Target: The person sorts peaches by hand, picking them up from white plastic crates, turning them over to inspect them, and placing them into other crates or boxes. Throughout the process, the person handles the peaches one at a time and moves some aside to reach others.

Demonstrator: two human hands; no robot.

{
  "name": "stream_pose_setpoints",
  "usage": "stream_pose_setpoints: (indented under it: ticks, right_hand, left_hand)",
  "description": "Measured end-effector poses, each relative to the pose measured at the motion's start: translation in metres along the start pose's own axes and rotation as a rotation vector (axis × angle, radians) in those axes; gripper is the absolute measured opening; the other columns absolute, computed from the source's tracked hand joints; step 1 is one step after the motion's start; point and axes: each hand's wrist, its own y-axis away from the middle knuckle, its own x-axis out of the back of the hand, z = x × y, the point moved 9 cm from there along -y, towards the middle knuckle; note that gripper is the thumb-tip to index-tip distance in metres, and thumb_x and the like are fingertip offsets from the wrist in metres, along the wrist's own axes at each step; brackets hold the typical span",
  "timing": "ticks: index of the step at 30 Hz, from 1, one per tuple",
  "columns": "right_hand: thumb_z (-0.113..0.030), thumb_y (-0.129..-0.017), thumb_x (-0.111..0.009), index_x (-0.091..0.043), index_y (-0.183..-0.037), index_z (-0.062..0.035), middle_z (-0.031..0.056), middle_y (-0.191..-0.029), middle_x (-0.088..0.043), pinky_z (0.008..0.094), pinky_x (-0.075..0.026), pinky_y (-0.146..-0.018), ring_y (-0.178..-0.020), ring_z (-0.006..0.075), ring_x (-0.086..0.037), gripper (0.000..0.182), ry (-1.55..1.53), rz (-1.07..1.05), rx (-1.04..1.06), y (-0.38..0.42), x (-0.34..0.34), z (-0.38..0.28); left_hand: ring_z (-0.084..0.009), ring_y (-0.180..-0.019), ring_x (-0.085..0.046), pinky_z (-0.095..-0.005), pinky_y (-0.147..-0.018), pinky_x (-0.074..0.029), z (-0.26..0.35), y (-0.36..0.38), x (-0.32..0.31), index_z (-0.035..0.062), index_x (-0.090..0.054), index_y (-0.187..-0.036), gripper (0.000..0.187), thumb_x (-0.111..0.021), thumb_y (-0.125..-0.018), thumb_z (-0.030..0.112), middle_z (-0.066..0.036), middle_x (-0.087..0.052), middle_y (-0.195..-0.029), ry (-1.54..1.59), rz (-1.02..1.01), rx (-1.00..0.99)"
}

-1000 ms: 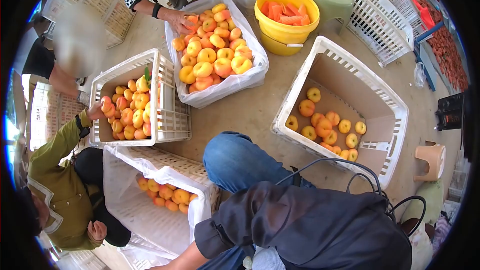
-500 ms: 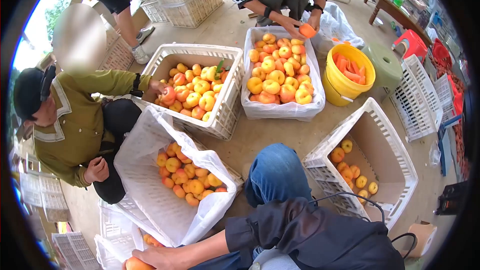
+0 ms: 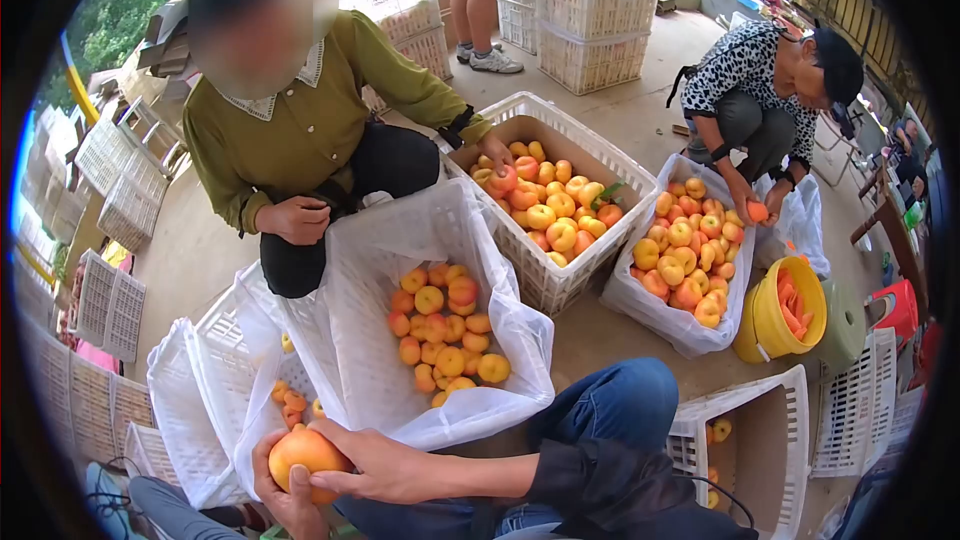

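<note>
A large orange-yellow peach (image 3: pixel 306 456) is between my two hands at the bottom of the head view. My left hand (image 3: pixel 290 506) cups it from the left and below, fingers closed round it. From the right, my right hand (image 3: pixel 385 464) reaches across with its fingers on top and its thumb against the near side. Just beyond my hands stands a crate lined with white plastic (image 3: pixel 350 340), holding several yellow-red peaches (image 3: pixel 445 330). To its left, another lined crate (image 3: pixel 215 380) holds a few smaller orange fruits (image 3: pixel 292 402).
A person in a green shirt (image 3: pixel 330 120) touches a peach in a white crate (image 3: pixel 540 285). Another person (image 3: pixel 745 90) holds an orange fruit over a lined crate of peaches (image 3: pixel 690 335). A yellow bucket (image 3: pixel 765 325) and a cardboard-lined crate (image 3: pixel 760 440) stand right.
My view has swung left. The peach in my right hand, at the bottom edge before, is now further into view, and my left hand has appeared around it.
</note>
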Motion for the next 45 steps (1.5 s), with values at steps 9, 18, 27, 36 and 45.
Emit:
stream_pose_setpoints:
  ticks: [9, 18, 27, 36, 45]
  right_hand:
    - [-0.022, -0.088, -0.06, -0.036, -0.126, 0.0015, 0.0131, -0.096, -0.059, 0.0248, -0.052, -0.065, -0.074, 0.0146, -0.063, 0.051, -0.131, -0.034, -0.123, 0.006, 0.011, -0.006]
    - [-0.023, -0.088, -0.061, -0.037, -0.125, 0.0006, 0.0117, -0.109, -0.052, 0.0262, -0.055, -0.069, -0.09, 0.0158, -0.059, 0.05, -0.301, -0.09, -0.189, -0.006, -0.007, 0.003]
    - [-0.022, -0.089, -0.056, -0.04, -0.124, 0.0003, 0.0118, -0.109, -0.051, 0.0301, -0.057, -0.065, -0.093, 0.0191, -0.058, 0.043, -0.431, -0.147, -0.296, -0.023, -0.015, 0.013]
    - [-0.027, -0.091, -0.052, -0.044, -0.121, -0.0016, 0.0111, -0.105, -0.055, 0.0286, -0.056, -0.055, -0.083, 0.0191, -0.063, 0.04, -0.5, -0.133, -0.284, -0.033, -0.021, 0.012]
    - [-0.041, -0.089, -0.052, -0.038, -0.124, -0.007, 0.0144, -0.099, -0.059, 0.0267, -0.054, -0.048, -0.07, 0.0211, -0.066, 0.051, -0.724, 0.096, 0.017, 0.002, 0.11, -0.06]
  left_hand:
    - [-0.0156, -0.094, -0.054, -0.0282, -0.083, -0.043, 0.011, -0.002, -0.011, 0.0016, -0.055, -0.111, 0.043, -0.067, -0.078, 0.026, -0.008, -0.056, -0.102, -0.047, -0.055, -0.006]
    - [-0.0154, -0.093, -0.054, -0.0274, -0.084, -0.042, -0.001, 0.0, 0.002, 0.0014, -0.054, -0.112, 0.038, -0.066, -0.081, 0.021, -0.008, -0.055, -0.102, 0.003, -0.044, -0.049]
    - [-0.0155, -0.098, -0.053, -0.0275, -0.087, -0.041, -0.01, 0.003, 0.022, -0.0003, -0.05, -0.118, 0.04, -0.056, -0.086, 0.023, -0.01, -0.055, -0.109, 0.168, 0.013, -0.005]
    - [-0.0152, -0.098, -0.054, -0.0262, -0.086, -0.041, -0.005, 0.005, 0.031, -0.0023, -0.044, -0.123, 0.052, -0.057, -0.087, 0.033, -0.011, -0.056, -0.109, 0.086, 0.038, -0.017]
    - [-0.0171, -0.078, -0.058, -0.0265, -0.066, -0.049, -0.003, 0.003, 0.031, -0.0031, -0.055, -0.105, 0.02, -0.053, -0.09, 0.009, -0.011, -0.061, -0.097, 0.039, 0.113, -0.092]
